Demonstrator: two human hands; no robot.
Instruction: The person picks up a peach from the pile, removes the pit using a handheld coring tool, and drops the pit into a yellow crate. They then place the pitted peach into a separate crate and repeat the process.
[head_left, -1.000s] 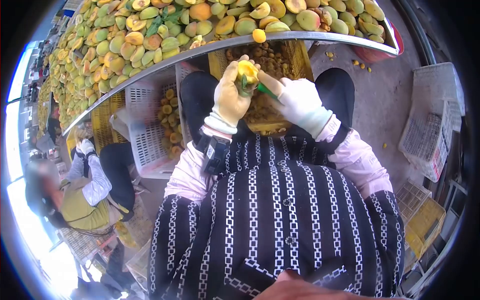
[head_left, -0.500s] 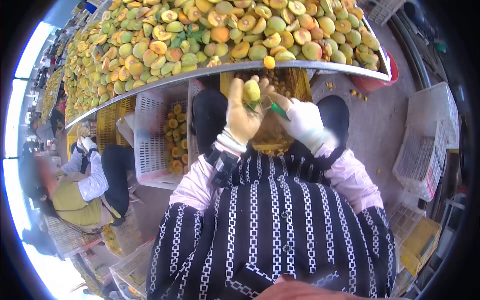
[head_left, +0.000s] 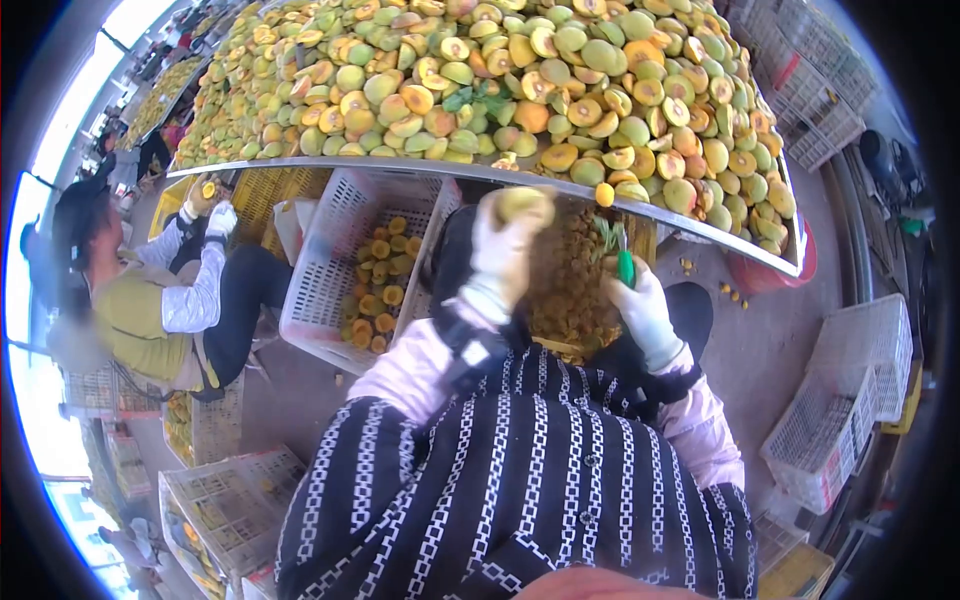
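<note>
My left hand (head_left: pixel 497 252), in a pale glove, is closed around a yellow-green peach (head_left: pixel 524 206), both smeared by motion, just in front of the metal table edge. My right hand (head_left: pixel 643 312), in a white glove, grips a green-handled tool (head_left: pixel 626 268) with a thin metal end pointing up. Green leaves (head_left: pixel 608 235) show beside the tool's tip. Below and between my hands is a yellow crate (head_left: pixel 642 238) holding many brown bits and scraps. Halved and whole peaches (head_left: pixel 440 85) are heaped on the metal-edged table (head_left: pixel 560 184) ahead.
Left of my knees, a white crate (head_left: pixel 310 290) holds cut peach halves (head_left: pixel 378 275). A co-worker (head_left: pixel 150 290) sits further left, gloved hands on a fruit. On the right stand a red tub (head_left: pixel 775 272) and white crates (head_left: pixel 835 410). Stray fruit bits lie on the floor there.
My hands have moved apart: the left lifts the peach left, the right carries the tool right. Leaves that were under the peach now show by the tool. The camera view has shifted.
</note>
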